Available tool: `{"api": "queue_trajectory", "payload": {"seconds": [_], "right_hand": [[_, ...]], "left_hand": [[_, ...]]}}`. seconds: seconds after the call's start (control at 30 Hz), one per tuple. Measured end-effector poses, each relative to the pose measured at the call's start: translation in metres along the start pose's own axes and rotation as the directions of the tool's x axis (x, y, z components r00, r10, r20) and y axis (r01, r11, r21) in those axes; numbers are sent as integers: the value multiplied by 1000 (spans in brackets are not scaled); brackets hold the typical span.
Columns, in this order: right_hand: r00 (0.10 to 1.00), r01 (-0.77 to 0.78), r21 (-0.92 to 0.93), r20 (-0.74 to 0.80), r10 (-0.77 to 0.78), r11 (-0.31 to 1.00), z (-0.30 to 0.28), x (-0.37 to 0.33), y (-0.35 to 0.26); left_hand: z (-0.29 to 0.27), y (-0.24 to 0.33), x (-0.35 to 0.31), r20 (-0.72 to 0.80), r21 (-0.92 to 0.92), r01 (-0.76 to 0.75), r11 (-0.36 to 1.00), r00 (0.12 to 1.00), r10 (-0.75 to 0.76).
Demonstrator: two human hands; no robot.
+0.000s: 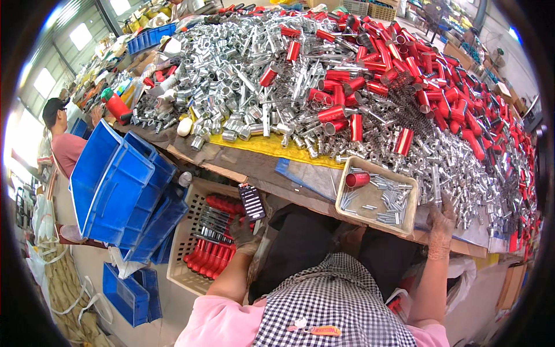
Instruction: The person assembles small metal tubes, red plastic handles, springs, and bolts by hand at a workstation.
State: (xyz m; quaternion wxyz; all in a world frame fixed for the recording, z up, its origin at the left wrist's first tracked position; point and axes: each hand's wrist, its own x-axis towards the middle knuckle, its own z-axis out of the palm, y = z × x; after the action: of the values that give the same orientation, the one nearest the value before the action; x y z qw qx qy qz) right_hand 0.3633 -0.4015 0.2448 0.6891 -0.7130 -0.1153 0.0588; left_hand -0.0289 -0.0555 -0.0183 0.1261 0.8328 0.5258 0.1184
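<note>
My right hand (442,222), in a thin glove, is closed on the lower end of a slim silver metal tube (436,184) at the table's front edge. It is just right of a cream tray (411,202) holding short metal pins (393,202) and a red metal sleeve (357,179). My left hand (244,236), gloved too, is over the right side of a cream plastic crate (180,254). Red-handled tools (211,257) with metal shafts lie in rows there. Shadow hides how its fingers are bent. Just above it is a dark phone (251,201) with a lit screen.
A large heap of silver fittings (231,75), red sleeves (387,58) and dark springs (413,98) covers the table. Stacked blue bins (110,179) stand left of the crate, with another blue bin (124,295) on the floor. A person (63,136) in pink is at far left.
</note>
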Motion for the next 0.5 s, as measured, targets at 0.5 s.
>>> {"api": "queue_trajectory", "payload": {"seconds": [0.5], "right_hand": [[998,-30,-66,54,33,997,5,-4,14]], "left_hand": [[0,7,7,-62,110,-172,979,982,180]]}}
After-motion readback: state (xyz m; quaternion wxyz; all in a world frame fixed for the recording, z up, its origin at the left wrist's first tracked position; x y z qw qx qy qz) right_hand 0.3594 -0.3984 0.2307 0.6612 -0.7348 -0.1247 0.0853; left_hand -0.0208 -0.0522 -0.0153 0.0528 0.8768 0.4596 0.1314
